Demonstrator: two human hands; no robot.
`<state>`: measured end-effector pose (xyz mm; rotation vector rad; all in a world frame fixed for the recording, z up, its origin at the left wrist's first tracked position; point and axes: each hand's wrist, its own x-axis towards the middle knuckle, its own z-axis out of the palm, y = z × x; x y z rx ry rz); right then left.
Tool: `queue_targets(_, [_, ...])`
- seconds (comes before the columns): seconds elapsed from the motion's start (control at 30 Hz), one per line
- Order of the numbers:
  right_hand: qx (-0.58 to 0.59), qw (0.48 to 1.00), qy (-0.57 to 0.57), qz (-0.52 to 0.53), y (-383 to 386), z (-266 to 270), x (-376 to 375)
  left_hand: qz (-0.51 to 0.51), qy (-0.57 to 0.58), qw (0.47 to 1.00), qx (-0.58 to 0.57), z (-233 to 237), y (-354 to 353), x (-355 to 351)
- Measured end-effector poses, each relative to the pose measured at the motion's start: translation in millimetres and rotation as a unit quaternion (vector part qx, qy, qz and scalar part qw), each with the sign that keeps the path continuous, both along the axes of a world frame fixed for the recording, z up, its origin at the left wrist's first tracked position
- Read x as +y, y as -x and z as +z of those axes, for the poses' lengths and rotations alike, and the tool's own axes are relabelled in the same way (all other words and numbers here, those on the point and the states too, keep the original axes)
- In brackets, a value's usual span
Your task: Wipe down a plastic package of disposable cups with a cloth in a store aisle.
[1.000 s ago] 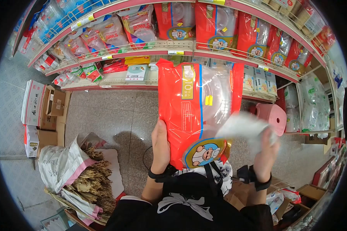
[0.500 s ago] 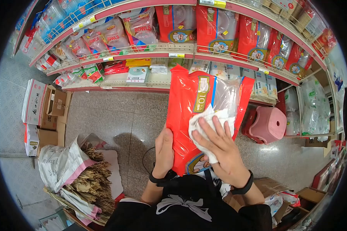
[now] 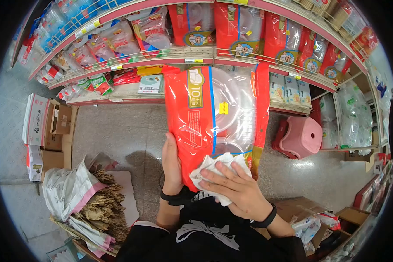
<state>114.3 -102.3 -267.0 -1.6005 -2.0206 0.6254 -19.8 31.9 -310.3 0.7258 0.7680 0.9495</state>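
Note:
A red and clear plastic package of disposable tableware [image 3: 188, 131] is held up in front of me, round clear pieces showing through its window beside a yellow price sticker [image 3: 223, 108]. My left hand [image 3: 172, 168] grips its lower left edge, thumb in front; the fingers behind are hidden. Under my right hand [image 3: 240, 192], a crumpled white cloth [image 3: 205, 177] is pressed against the package's lower part. The right fingers lie over the cloth, keeping it against the plastic.
Shelves [image 3: 192, 61] ahead carry similar red packages [image 3: 238, 35] and bagged bowls [image 3: 152, 32]. A pink stool [image 3: 301, 137] stands at right. At left are cardboard boxes [image 3: 59, 118] and a sack [image 3: 67, 185] of dried stalks. More boxes [image 3: 292, 205] lie at lower right.
The package has shifted left and turned more squarely toward me. My right hand and the cloth have slid down from its middle to its lower part, uncovering the yellow sticker.

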Motion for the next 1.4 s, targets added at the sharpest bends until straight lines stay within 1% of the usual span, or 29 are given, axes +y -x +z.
queue_targets(0.1, [0.145, 0.987, 0.051, 0.045, -9.9, 0.3, 0.1, 0.014, -0.007, 1.000, -0.004, -0.9, 5.0, 2.9])
queue_targets(0.17, [0.299, 0.949, 0.097, 0.035, -31.9, -1.6, -2.9, 0.022, -0.006, 1.000, 0.015, 1.0, 5.7, 3.7])
queue_targets(0.2, [0.339, 0.922, 0.156, -0.101, -40.6, 11.0, -15.3, 0.020, -0.007, 1.000, 0.016, 0.4, 8.3, 3.9])
queue_targets(0.23, [0.434, 0.868, 0.174, -0.167, -53.6, 11.8, -18.7, 0.014, -0.004, 1.000, 0.016, -0.8, 12.1, 3.5])
queue_targets(0.27, [0.355, 0.866, 0.118, -0.332, -58.5, 22.0, -23.0, 0.008, -0.002, 1.000, 0.016, -0.9, 14.5, 3.7])
queue_targets(0.3, [0.270, 0.852, 0.027, -0.448, -68.3, 20.2, -22.4, 0.007, -0.006, 1.000, 0.015, 0.1, 15.9, 3.6])
queue_targets(0.33, [0.422, 0.752, -0.115, -0.494, -69.2, 20.8, -11.9, 0.000, -0.017, 0.999, 0.027, 1.0, 17.0, 2.3])
queue_targets(0.37, [0.394, 0.756, -0.213, -0.476, -71.9, 25.6, 0.5, -0.006, -0.027, 0.999, 0.039, 2.0, 17.2, 0.9])
queue_targets(0.43, [0.234, 0.851, -0.229, -0.410, -62.8, 43.8, 22.6, -0.028, -0.040, 0.998, 0.031, 5.3, 14.9, -2.1])
queue_targets(0.5, [0.061, 0.939, -0.201, -0.274, -69.9, 40.9, 41.7, -0.050, -0.052, 0.997, 0.024, 10.0, 11.2, -6.3])
queue_targets(0.53, [0.044, 0.950, -0.157, -0.266, -64.9, 34.1, 51.5, -0.047, -0.047, 0.998, 0.011, 12.7, 8.7, -8.8])
queue_targets(0.6, [0.012, 0.979, -0.103, -0.177, -59.2, 32.6, 55.1, -0.045, -0.044, 0.998, -0.002, 13.5, 8.9, -9.9])
queue_targets(0.63, [0.012, 0.979, -0.105, -0.177, -57.3, 29.1, 55.1, -0.039, -0.042, 0.998, 0.004, 11.7, 10.0, -9.5])
queue_targets(0.7, [0.070, 0.987, -0.076, -0.124, -51.7, 19.4, 50.2, -0.029, -0.039, 0.999, 0.007, 9.3, 10.1, -6.8])
queue_targets(0.73, [0.068, 0.987, -0.077, -0.121, -47.7, 16.2, 46.1, -0.008, -0.026, 1.000, 0.003, 8.5, 9.5, -4.0])
queue_targets(0.8, [0.110, 0.991, -0.006, -0.079, -37.5, 10.6, 36.1, 0.012, -0.011, 1.000, -0.001, 8.9, 8.0, 0.2])
queue_targets(0.87, [0.115, 0.990, -0.004, -0.078, -32.6, 8.7, 29.0, 0.032, 0.019, 0.999, -0.012, 9.7, 6.9, 1.8])
queue_targets(0.93, [0.068, 0.995, -0.004, -0.066, -29.6, 10.3, 22.2, 0.023, 0.025, 0.999, -0.028, 7.1, 9.7, 2.7])
queue_targets(1.0, [0.080, 0.994, -0.006, -0.072, -26.7, 10.3, 16.7, 0.014, 0.029, 0.998, -0.045, 1.2, 12.5, 5.8])
queue_targets(1.07, [0.060, 0.998, 0.011, -0.016, -25.4, 7.6, 11.2, 0.033, 0.062, 0.995, -0.070, -6.2, 15.2, 9.1])
queue_targets(1.1, [0.064, 0.998, 0.016, -0.012, -23.4, 4.2, 8.7, 0.031, 0.062, 0.995, -0.071, -4.3, 15.8, 10.0])
queue_targets(1.13, [0.063, 0.998, 0.016, -0.014, -26.3, 2.5, 7.3, 0.040, 0.043, 0.998, -0.039, -0.5, 16.1, 10.6])
queue_targets(1.17, [0.114, 0.993, 0.037, 0.006, -30.7, 0.9, 3.9, 0.049, 0.024, 0.998, -0.006, 1.7, 17.4, 11.1])
queue_targets(1.2, [0.164, 0.984, 0.059, 0.027, -33.5, -1.4, 1.8, 0.047, 0.025, 0.999, -0.006, 1.1, 20.1, 11.8])
queue_targets(1.23, [0.223, 0.973, 0.040, 0.034, -35.7, -6.0, 4.0, 0.041, 0.017, 0.999, -0.009, -0.2, 23.2, 11.9])
queue_targets(1.27, [0.223, 0.973, 0.040, 0.033, -41.0, -8.0, 4.1, 0.034, 0.008, 0.999, -0.013, -1.1, 25.0, 11.7])
queue_targets(1.33, [0.389, 0.919, 0.058, -0.016, -52.7, -9.7, 1.7, 0.039, -0.009, 0.999, -0.004, 1.2, 24.5, 8.9])
queue_targets(1.37, [0.417, 0.890, 0.078, -0.168, -53.3, -3.4, 1.1, 0.047, -0.027, 0.999, 0.005, 2.1, 23.9, 7.8])
queue_targets(1.4, [0.435, 0.838, 0.097, -0.316, -53.8, 3.2, 1.1, 0.047, -0.027, 0.999, 0.004, 1.6, 24.0, 6.7])
